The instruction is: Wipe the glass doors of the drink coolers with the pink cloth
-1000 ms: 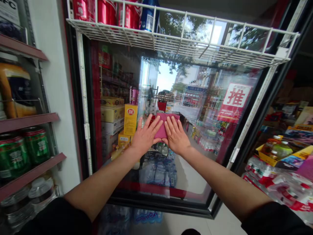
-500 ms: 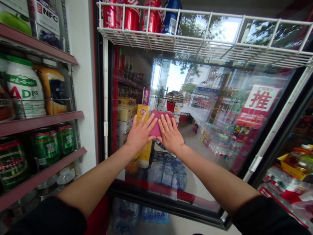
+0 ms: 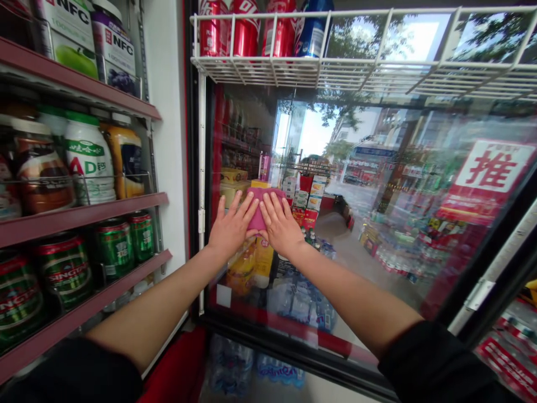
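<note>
Both my hands press a pink cloth [image 3: 257, 197] flat against the glass door [image 3: 377, 212] of a drinks cooler. My left hand [image 3: 230, 226] lies on the cloth's left part with fingers spread and stretched. My right hand [image 3: 278, 224] lies on its right part, fingers also flat. Only the cloth's top edge and middle show between and above my fingers. The glass reflects a street and shop goods. A red and white sign [image 3: 489, 170] is stuck on the door at the right.
A white wire rack [image 3: 356, 73] with red and blue cans [image 3: 247, 28] hangs on the door above my hands. At the left, cooler shelves [image 3: 84, 210] hold green cans [image 3: 115, 246] and bottles [image 3: 90, 157]. Packs of water bottles [image 3: 251, 369] lie on the floor below.
My two hands have slid the pink cloth leftwards along the glass, toward the door's hinged edge. The view has turned left, so more of the cooler shelves show.
</note>
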`<move>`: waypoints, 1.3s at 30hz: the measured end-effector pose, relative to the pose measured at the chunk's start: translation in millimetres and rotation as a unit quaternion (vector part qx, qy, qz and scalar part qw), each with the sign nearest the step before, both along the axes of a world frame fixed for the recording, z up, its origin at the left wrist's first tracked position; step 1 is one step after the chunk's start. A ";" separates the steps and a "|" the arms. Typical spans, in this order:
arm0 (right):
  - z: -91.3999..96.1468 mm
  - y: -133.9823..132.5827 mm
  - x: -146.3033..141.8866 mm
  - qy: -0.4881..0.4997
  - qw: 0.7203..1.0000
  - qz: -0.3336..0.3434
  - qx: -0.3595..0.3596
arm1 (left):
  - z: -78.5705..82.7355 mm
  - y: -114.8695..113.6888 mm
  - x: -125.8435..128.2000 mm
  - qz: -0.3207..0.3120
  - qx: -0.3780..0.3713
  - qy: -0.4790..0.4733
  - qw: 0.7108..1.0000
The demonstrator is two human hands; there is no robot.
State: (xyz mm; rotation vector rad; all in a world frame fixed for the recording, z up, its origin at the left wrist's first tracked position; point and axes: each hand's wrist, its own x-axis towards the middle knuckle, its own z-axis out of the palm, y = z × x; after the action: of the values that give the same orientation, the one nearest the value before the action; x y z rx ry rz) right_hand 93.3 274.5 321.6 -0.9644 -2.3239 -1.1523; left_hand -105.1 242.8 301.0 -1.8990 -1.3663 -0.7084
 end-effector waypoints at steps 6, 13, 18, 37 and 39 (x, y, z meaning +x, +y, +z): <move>-2.2 7.2 -22.3 0.013 0.999 0.029 -0.008 | -0.5 1.4 -18.3 0.018 0.011 0.005 1.000; -5.5 20.1 -51.4 0.022 0.998 0.061 -0.011 | -4.0 5.2 -42.4 0.036 0.018 0.005 0.999; -8.3 26.5 -71.2 0.033 0.996 0.080 -0.012 | -3.2 4.5 -57.0 0.051 0.015 0.005 0.999; -18.5 52.3 -143.0 0.036 0.992 0.125 0.000 | -9.6 10.0 -105.6 0.128 -0.006 0.001 0.992; -20.9 52.2 -145.3 0.045 0.990 0.133 -0.007 | -11.7 10.3 -106.8 0.127 -0.010 -0.003 0.992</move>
State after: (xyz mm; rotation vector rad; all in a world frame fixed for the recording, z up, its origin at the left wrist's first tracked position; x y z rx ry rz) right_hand -52.1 326.8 300.7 -0.6692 -2.3047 -0.9663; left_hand -211.8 253.1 289.2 -1.6979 -1.5884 -0.5763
